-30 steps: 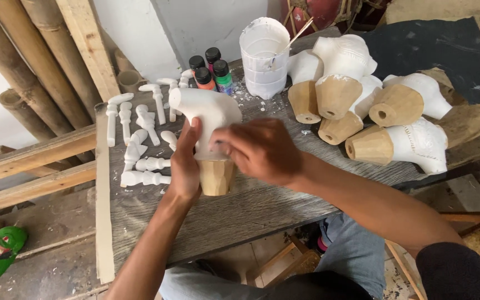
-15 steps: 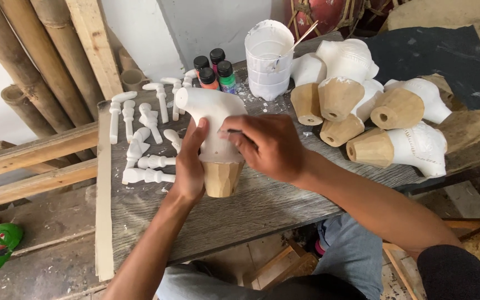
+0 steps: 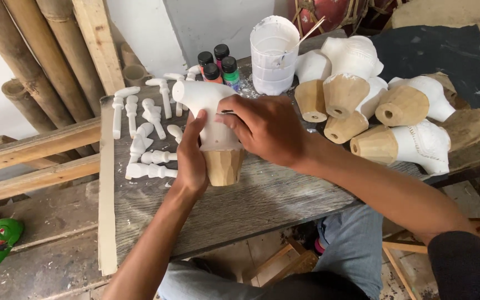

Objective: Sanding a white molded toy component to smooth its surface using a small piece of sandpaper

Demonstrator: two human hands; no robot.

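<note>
The white carving [image 3: 209, 119] stood upright on the wooden surface [image 3: 262, 200]; the left hand [image 3: 193, 158] clasped its side, fingers [image 3: 195, 125] wrapped behind it. The right hand [image 3: 265, 130] closed over its front; small white pegs [image 3: 145, 133] lay just beside.

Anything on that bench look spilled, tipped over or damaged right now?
Nothing looks broken. White paint is dried down the outside of the white tub and speckles the grey bench top beside it. The finished carved torsos lie tipped in a loose heap at the right. Both the left hand and right hand hold the white-painted carving upright.
</note>
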